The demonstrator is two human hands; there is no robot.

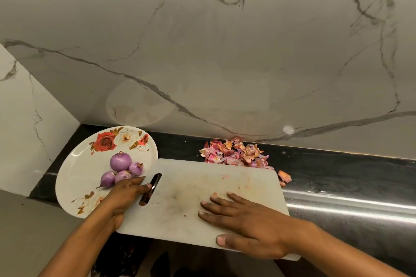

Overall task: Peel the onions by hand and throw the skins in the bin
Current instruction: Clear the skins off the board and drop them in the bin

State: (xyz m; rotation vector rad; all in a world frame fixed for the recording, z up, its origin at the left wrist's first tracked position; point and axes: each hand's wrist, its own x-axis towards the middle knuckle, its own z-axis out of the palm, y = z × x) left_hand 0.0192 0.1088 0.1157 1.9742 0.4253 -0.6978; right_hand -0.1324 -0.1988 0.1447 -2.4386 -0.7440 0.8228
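My right hand (245,220) lies flat on the board (202,182), fingers straight and spread. My left hand (126,195) grips its slotted end, fingers curled into the slot. Beyond, peeled onions (120,162) sit on the plate (76,177); skins (236,153) heap behind the board.

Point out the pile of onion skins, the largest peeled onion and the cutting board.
Onion skins (236,154): head view, middle of the pile.
Largest onion (120,162): head view, centre of the bulb.
Cutting board (191,186): head view, bare middle of its surface.
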